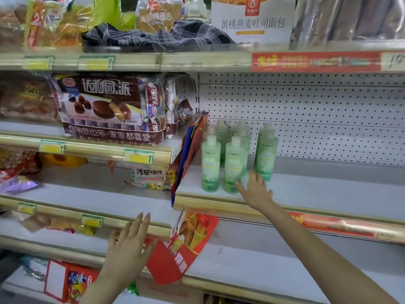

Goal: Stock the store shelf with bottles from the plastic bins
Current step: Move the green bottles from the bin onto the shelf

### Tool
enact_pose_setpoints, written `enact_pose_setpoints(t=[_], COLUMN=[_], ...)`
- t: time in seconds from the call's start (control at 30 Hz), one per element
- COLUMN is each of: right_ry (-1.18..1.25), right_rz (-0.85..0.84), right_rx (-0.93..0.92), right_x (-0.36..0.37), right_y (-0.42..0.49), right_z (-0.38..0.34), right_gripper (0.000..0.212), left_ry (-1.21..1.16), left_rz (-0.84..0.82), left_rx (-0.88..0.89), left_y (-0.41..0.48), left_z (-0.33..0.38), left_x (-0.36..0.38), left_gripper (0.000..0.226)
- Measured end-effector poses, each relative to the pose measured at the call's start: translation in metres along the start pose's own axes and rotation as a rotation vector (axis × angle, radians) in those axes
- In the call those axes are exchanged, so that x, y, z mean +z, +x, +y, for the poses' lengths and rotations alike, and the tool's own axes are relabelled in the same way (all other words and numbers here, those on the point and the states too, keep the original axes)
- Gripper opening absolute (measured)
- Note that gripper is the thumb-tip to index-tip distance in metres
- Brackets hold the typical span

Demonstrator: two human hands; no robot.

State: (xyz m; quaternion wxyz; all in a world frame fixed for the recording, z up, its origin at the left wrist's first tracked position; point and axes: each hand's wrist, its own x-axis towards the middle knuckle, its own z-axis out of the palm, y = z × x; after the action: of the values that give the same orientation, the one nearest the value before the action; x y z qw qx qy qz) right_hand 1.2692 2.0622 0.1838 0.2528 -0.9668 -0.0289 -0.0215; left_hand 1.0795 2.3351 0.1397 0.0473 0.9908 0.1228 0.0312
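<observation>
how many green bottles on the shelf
8 bottles on the shelf: three in the left row, three in the middle, two on the right, front to back. Rear ones overlap, so some may be hidden.

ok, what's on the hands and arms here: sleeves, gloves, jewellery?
No sleeves, gloves or watch show on either arm as far as the frame reaches. The left hand seems to wear a thin ring on one finger; the right hand shows none.

Snack packs (103, 106); plaid cloth (135, 37)
</observation>
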Motion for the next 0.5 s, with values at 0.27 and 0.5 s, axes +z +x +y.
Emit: enact_pose_setpoints(t=[0.27, 0.5], right_ry=[-0.551, -0.624], right_rz=[0.118, 0.205], right_rx=[-0.132, -0.049], right_x=[-0.029, -0.022], right_y=[-0.092, -0.157], right_z=[0.035, 0.09], right_gripper=[0.116, 0.084], left_ry=[-0.007, -0.022], left_rz=[0.077, 0.109], left_rx=[0.062, 0.159], left_y=[0.0, -0.003], left_z=[0.002, 0.004], left_x=[-0.009, 0.014], left_gripper=[0.07, 0.094])
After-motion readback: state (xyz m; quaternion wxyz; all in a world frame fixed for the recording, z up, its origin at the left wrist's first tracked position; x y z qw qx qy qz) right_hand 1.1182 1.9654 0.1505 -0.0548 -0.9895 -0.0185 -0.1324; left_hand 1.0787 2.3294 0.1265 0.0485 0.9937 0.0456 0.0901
